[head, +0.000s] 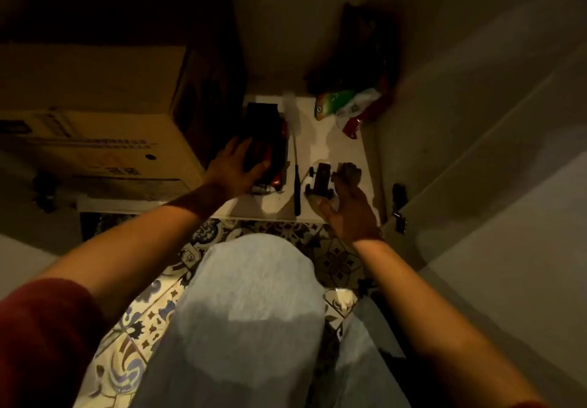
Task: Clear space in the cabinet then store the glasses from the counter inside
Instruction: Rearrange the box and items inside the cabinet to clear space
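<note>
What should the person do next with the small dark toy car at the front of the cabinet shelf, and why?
Probably lift the small dark toy car out and set it aside. The right hand already curls round it at the front of the white cabinet shelf, while the left hand rests flat on the dark box-like thing. The shelf is cluttered, and no glasses are in view.

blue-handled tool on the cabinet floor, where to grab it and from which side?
Judging by its pose, grip the blue handle, the end nearest the cabinet's front edge, coming from above and the front. The tool lies lengthwise between the left hand and right hand, its pale far end deeper inside.
</note>
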### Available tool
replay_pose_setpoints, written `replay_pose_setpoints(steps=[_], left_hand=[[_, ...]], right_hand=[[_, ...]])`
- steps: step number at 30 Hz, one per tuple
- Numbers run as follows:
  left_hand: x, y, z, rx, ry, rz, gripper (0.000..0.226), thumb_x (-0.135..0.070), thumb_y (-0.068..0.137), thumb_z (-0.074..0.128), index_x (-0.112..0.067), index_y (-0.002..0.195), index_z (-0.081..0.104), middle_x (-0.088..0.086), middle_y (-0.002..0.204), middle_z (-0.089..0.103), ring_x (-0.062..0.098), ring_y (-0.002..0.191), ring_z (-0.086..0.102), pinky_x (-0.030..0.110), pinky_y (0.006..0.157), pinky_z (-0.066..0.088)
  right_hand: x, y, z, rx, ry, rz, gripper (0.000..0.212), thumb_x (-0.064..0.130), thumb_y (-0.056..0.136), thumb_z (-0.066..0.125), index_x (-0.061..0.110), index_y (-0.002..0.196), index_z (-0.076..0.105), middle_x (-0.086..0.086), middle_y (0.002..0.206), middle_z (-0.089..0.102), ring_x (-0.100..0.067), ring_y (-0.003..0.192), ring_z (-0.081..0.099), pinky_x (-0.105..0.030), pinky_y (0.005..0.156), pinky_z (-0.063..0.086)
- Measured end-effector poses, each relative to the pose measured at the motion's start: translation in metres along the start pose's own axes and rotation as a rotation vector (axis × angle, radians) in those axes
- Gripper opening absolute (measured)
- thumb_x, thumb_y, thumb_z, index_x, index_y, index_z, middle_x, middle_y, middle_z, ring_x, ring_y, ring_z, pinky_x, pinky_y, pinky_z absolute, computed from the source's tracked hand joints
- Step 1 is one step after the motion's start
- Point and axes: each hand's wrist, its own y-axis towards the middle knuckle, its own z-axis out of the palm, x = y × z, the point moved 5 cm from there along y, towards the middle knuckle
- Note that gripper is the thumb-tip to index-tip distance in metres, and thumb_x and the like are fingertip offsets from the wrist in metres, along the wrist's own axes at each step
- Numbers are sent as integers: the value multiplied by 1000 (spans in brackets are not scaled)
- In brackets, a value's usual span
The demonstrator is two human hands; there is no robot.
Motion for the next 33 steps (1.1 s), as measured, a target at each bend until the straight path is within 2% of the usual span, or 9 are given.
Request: replay_pose_setpoints(steps=[2, 4, 7, 13, 20, 23, 26, 29, 33], left_hand=[[6, 13, 7, 1, -15, -93, 80, -67, 95, 47, -28, 160, 21, 8, 168, 14, 40, 150, 25, 57, 118, 32], [13, 23, 19, 46, -4, -160, 83, -70, 93, 46, -29, 160, 19, 9, 168, 14, 40, 150, 26, 58, 116, 34], [18, 34, 39, 64, 6, -173, 88, -74, 90, 48, -29, 160, 18, 10, 166, 20, 40, 147, 31, 58, 110, 41], [26, 52, 60, 100, -14, -266, 107, -77, 82, 57, -20, 160, 12, 14, 162, 29, 42, 142, 39, 56, 107, 46], [27, 66, 74, 116, 44, -265, 122, -79, 77, 61, -13, 160, 1, 20, 161, 29, 41, 133, 49, 51, 101, 50], [26, 69, 79, 121, 10, -277, 130, -78, 72, 66, -14, 160, -3, 20, 163, 24, 43, 142, 39, 57, 110, 43], [28, 71, 82, 115, -75, -297, 135, -77, 69, 70, -12, 161, -6, 18, 164, 24, 41, 147, 32, 57, 115, 37], [28, 70, 87, 101, -131, -315, 131, -73, 72, 71, -14, 161, -5, 16, 166, 19, 40, 150, 25, 57, 119, 31], [24, 70, 89, 71, -52, -337, 128, -73, 77, 65, -15, 160, -13, 19, 166, 16, 42, 150, 23, 57, 121, 26]], right_hand=[[-1, 4, 18, 88, 28, 54, 72, 48, 102, 55, 25, 163, 24, -8, 168, 26, -33, 146, 39, -47, 113, 42], [-7, 3, 41, 192, 31, 115, 71, 49, 101, 55, 28, 162, 24, -7, 167, 26, -34, 143, 43, -48, 110, 45], [-13, 11, 58, 222, -65, 96, 71, 49, 102, 54, 28, 162, 23, -5, 169, 21, -35, 147, 34, -49, 111, 44], [-16, 28, 71, 264, -135, 104, 70, 46, 105, 49, 25, 164, 16, -12, 167, 21, -38, 137, 42, -49, 100, 51], [-21, 38, 90, 218, -226, 167, 66, 47, 103, 51, 25, 160, 29, -15, 156, 38, -34, 134, 47, -47, 105, 47], [-27, 43, 99, 185, -218, 221, 64, 51, 102, 51, 22, 157, 36, -15, 150, 43, -34, 131, 49, -47, 102, 49], [-35, 47, 96, 28, -121, 298, 62, 48, 101, 55, 12, 150, 44, -14, 141, 53, -33, 126, 55, -46, 99, 50], [-44, 54, 90, -11, -122, 271, 57, 45, 101, 54, 20, 152, 44, -13, 144, 54, -34, 128, 55, -45, 102, 48], [-48, 66, 87, -17, -132, 253, 59, 46, 100, 54, 30, 154, 40, -12, 145, 55, -34, 127, 55, -41, 101, 47]])
